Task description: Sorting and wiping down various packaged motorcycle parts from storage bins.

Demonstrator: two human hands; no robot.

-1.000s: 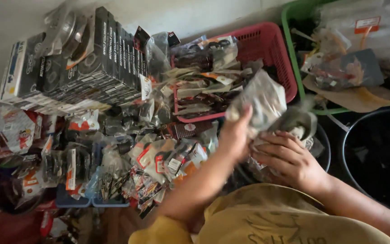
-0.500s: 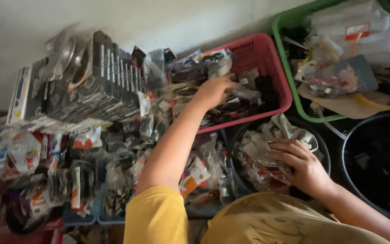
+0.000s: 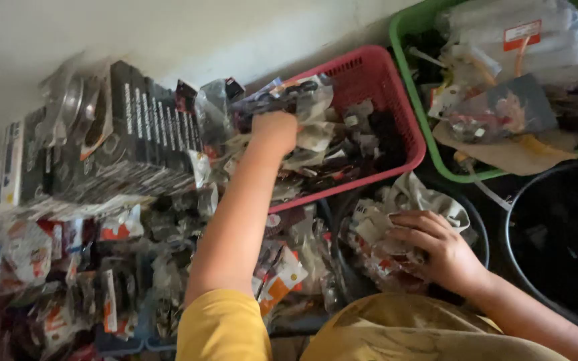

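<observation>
Two bare hands sort small plastic-wrapped packets: the left hand (image 3: pixel 274 130), grip closed on a packet, reaches over the red plastic basket (image 3: pixel 376 73), right hand (image 3: pixel 436 251) fingers spread on a packet-filled round black tub (image 3: pixel 479 230).

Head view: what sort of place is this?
Probably a storeroom or sorting corner for small packaged parts: heaps of clear packets on the floor, a red basket and green basket full of them, stacked dark boxes by the wall.
</observation>
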